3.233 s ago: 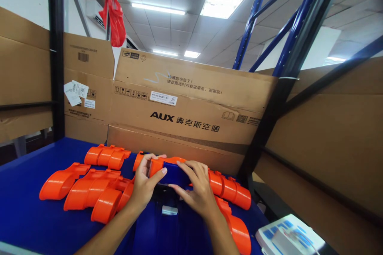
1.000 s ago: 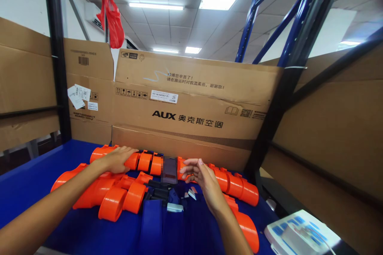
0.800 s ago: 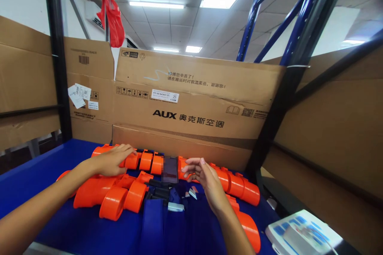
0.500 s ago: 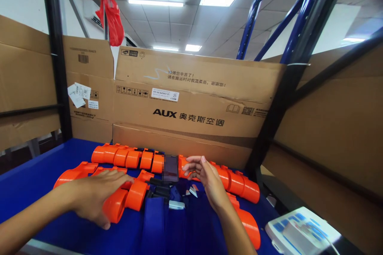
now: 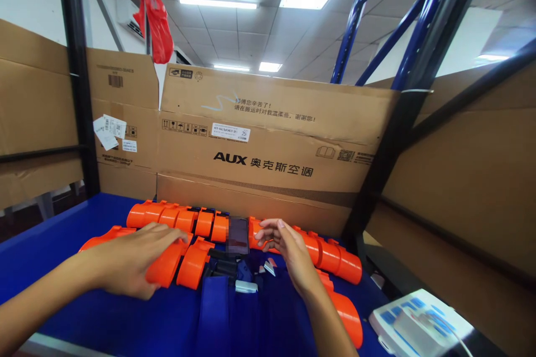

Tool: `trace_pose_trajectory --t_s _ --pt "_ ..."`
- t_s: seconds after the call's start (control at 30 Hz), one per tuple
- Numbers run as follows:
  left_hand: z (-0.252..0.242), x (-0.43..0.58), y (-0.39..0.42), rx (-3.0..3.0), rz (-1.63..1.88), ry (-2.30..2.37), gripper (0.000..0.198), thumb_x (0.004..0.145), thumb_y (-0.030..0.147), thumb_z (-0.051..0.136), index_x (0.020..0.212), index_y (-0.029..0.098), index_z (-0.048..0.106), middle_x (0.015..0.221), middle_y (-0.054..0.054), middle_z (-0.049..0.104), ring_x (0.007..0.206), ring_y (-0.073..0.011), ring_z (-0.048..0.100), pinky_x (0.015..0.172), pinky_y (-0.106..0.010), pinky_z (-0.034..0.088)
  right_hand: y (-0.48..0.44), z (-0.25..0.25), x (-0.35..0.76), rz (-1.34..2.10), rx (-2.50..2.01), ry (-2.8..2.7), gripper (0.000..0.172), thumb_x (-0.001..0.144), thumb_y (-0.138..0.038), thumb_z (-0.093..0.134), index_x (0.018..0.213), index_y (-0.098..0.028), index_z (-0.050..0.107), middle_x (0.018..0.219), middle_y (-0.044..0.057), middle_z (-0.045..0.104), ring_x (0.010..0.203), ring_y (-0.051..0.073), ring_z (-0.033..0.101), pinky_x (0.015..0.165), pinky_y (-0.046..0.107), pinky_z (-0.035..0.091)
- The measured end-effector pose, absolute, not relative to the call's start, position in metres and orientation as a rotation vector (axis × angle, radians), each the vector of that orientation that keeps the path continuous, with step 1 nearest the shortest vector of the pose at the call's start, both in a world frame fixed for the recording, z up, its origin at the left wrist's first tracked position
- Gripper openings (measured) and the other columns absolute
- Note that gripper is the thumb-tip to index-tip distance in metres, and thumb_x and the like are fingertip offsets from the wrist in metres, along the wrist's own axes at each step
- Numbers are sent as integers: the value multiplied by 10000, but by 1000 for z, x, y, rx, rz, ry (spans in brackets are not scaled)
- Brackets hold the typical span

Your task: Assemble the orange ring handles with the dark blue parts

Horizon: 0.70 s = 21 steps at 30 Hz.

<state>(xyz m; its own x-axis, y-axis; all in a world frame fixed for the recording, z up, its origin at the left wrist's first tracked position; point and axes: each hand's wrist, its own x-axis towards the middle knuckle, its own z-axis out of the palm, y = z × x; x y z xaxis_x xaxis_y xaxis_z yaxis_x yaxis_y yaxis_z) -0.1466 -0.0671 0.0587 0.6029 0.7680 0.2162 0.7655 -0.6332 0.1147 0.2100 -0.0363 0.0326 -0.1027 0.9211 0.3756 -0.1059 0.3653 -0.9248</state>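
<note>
My left hand [image 5: 129, 261] is wrapped over an orange plastic ring [image 5: 164, 269] in the front left row, thumb at the near side and fingers across its top. Just right of it stands another orange ring [image 5: 194, 265] with a raised tab. My right hand [image 5: 288, 248] hovers by the back row, in front of an orange ring [image 5: 253, 230], its fingers loosely curved and apart with nothing in them. Between the hands lie a dark phone-like slab [image 5: 238, 236], several black pieces [image 5: 224, 266] and a small silvery piece [image 5: 246, 286].
More orange rings stand in a back row [image 5: 167, 217] and at the front right [image 5: 347, 318]. A blue strap-like strip [image 5: 215, 312] lies at the near middle. Cardboard walls [image 5: 268, 145] and dark posts [image 5: 377, 162] enclose the blue surface. A white keypad device [image 5: 419, 323] sits at right.
My left hand has shifted slightly away from me, and the orange ring under it has moved back and tilted. The neighbouring ring has shifted a little too. My right hand is nearly still.
</note>
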Motion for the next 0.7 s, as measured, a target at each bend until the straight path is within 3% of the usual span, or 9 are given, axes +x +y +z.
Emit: trace_pose_trajectory --t_s 0.27,0.47,0.57,0.7 --pt "87 -143 -58 2770 537 1181 648 683 261 694 1314 307 554 1284 -57 637 1200 -344 579 1025 -463 449 -38 34 207 1003 -830 -1422 461 863 -646 620 997 -214 706 879 83 740 789 235 669 660 337 505" --pt "79 -91 -63 2947 744 718 592 769 284 700 1334 305 523 1344 -85 612 1228 -316 568 1066 -498 439 -38 32 200 920 -895 -1462 458 843 -618 666 1083 -229 699 874 59 738 765 217 651 651 324 501" --pt "67 -63 -64 3034 839 540 584 776 279 708 1334 290 539 1361 -109 603 1223 -310 571 1064 -495 449 -35 28 199 910 -932 -1442 481 843 -615 666 1140 -237 688 862 39 732 654 180 617 601 309 487" --pt "53 -37 -58 3070 899 385 583 805 294 708 1363 327 542 1394 -102 596 1258 -319 556 1092 -528 424 -30 22 202 999 -928 -1387 428 847 -635 643 956 -225 702 731 19 701 491 145 517 455 277 380"
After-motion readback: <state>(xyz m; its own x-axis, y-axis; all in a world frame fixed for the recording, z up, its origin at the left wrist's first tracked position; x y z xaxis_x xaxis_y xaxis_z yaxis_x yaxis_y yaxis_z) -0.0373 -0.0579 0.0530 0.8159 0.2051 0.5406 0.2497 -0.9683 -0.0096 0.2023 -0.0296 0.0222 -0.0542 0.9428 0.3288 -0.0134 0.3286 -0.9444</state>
